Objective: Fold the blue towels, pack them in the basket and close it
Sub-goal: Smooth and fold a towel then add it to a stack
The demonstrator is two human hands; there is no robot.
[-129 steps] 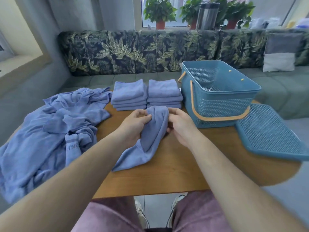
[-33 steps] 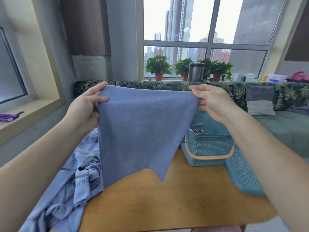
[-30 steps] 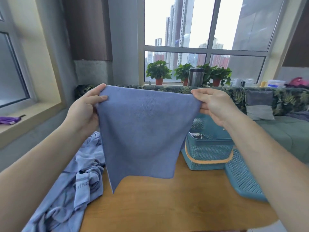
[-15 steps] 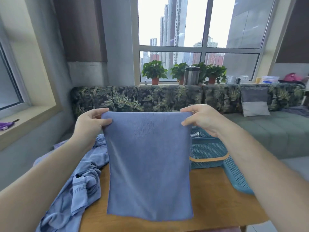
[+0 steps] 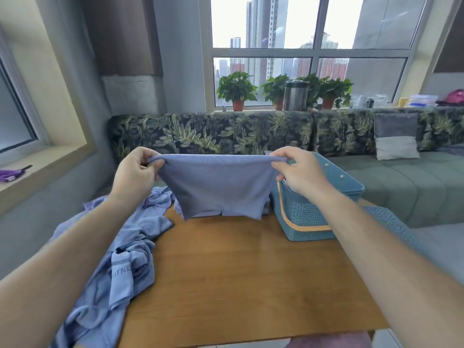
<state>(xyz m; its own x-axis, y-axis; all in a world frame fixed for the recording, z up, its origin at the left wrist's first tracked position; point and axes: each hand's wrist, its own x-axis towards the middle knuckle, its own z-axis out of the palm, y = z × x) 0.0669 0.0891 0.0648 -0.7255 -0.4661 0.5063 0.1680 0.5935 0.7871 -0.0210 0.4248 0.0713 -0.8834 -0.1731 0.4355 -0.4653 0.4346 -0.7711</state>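
Note:
A blue towel (image 5: 218, 187) hangs spread in the air above the far part of the wooden table (image 5: 238, 272). My left hand (image 5: 133, 174) pinches its upper left corner and my right hand (image 5: 298, 172) pinches its upper right corner. Its lower edge swings away from me, over the stacks of folded blue towels (image 5: 233, 212), which it mostly hides. The teal basket (image 5: 313, 217) with an orange handle stands open at the right. The teal lid (image 5: 391, 222) lies flat beside the basket, partly behind my right forearm.
A heap of unfolded blue towels (image 5: 118, 259) covers the table's left side and hangs over its edge. A leaf-patterned sofa (image 5: 226, 131) runs behind the table, with potted plants and a steel flask on the windowsill above.
The towel was picked up from the table and held high. Within the last half second both hands dropped lower, and the long hanging part swung forward and up, so it looks shorter.

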